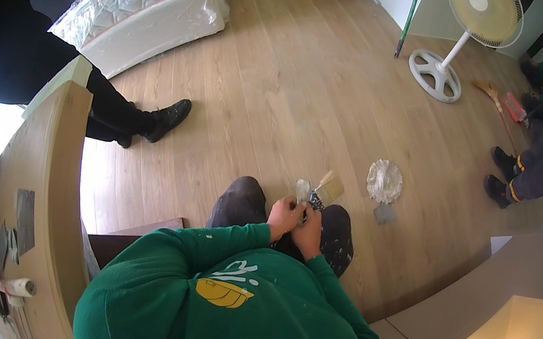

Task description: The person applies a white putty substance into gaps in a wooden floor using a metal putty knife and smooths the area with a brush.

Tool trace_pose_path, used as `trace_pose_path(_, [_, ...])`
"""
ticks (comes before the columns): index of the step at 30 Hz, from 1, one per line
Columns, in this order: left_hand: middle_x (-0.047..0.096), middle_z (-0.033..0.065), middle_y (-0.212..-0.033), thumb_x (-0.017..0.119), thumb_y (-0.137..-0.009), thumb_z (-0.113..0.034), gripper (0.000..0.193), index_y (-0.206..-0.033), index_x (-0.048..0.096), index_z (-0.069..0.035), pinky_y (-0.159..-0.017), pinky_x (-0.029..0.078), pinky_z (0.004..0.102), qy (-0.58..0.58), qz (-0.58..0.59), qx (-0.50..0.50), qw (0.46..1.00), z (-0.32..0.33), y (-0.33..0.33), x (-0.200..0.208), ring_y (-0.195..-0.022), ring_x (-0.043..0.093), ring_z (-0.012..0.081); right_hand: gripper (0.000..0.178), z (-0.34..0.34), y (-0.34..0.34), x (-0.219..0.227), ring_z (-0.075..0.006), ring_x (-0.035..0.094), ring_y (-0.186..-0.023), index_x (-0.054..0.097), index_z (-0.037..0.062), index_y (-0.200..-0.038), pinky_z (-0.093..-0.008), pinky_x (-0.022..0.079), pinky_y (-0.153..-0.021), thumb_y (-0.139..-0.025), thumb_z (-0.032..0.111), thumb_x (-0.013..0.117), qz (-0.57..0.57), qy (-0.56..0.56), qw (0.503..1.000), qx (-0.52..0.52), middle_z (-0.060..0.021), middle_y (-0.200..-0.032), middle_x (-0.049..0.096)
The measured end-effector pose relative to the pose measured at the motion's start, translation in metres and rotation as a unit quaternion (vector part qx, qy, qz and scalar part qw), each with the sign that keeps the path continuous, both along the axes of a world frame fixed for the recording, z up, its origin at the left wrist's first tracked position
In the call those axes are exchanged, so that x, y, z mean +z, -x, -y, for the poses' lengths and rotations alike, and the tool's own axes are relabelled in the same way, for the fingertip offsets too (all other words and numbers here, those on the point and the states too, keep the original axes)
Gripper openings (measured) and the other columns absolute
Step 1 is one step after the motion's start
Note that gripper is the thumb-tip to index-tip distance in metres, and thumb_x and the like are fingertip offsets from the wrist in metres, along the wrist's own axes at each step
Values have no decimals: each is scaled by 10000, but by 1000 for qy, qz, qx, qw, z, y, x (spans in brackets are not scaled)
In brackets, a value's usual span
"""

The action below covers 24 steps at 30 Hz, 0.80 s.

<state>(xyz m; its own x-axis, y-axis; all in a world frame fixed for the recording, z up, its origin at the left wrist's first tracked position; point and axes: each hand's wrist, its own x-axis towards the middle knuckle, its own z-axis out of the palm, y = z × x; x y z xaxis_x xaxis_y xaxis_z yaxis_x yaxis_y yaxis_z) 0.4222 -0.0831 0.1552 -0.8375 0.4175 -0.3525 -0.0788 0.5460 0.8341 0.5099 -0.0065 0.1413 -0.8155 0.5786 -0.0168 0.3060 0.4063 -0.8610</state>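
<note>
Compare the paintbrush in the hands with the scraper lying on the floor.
The paintbrush is held up between the left hand and right hand; the scraper lies flat on the wooden floor, touched by no one. The paintbrush shows pale, tan bristles; the scraper looks grey. The scraper sits beside a crumpled plastic wrap, to the right of the paintbrush. Both are small hand tools.

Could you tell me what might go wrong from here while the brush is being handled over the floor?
1. Both hands, left hand and right hand, work at the brush directly above the shoes and the wood floor; anything wet on it could drip there.
2. The scraper and the crumpled plastic lie loose on the floor close by, so a step sideways might land on them.
</note>
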Motion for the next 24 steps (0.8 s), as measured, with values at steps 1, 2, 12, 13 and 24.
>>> trace_pose_path(1, [713,228,-838,639,-928,-307,360,-936,682,50,-717,542,439,-16,-9,29,999,-4,2,-4,-777,707,369,587,-2,-2,-1,-436,583,-939,583,25,-1302,-476,500,-814,-789,225,785,-5,-4,1000,-2,-257,-1063,553])
trace_pose_path(2, [703,188,-818,632,-953,-301,339,-952,662,36,-670,532,411,-66,10,64,996,-2,4,-9,-731,687,315,614,1,-2,3,-406,587,-923,578,17,-1313,-457,504,-806,-772,208,797,-9,-1,1000,1,-239,-1080,546])
trace_pose_path(12, [692,117,-821,578,-1035,-347,333,-1177,562,-47,-603,540,390,-74,43,190,978,39,94,-21,-665,663,271,607,-37,-9,-50,-354,573,-1118,594,3,-1284,-417,509,-957,-705,89,755,-14,-47,998,-34,-212,-1168,557])
trace_pose_path(13, [696,129,-825,584,-1029,-354,351,-1200,568,-48,-628,545,411,-2,-66,156,986,58,108,-39,-679,667,310,564,-36,-7,-50,-398,554,-1176,619,0,-1267,-446,465,-1029,-713,66,704,-4,-4,999,-38,-232,-1204,568])
trace_pose_path(24, [664,174,-1082,586,-997,-342,330,-1267,632,-160,-866,534,520,243,-184,-56,951,71,171,-115,-1034,662,396,302,-101,64,-56,-79,549,-553,673,-1,-1246,-250,476,-512,-955,63,622,117,243,962,-51,-4,-712,599])
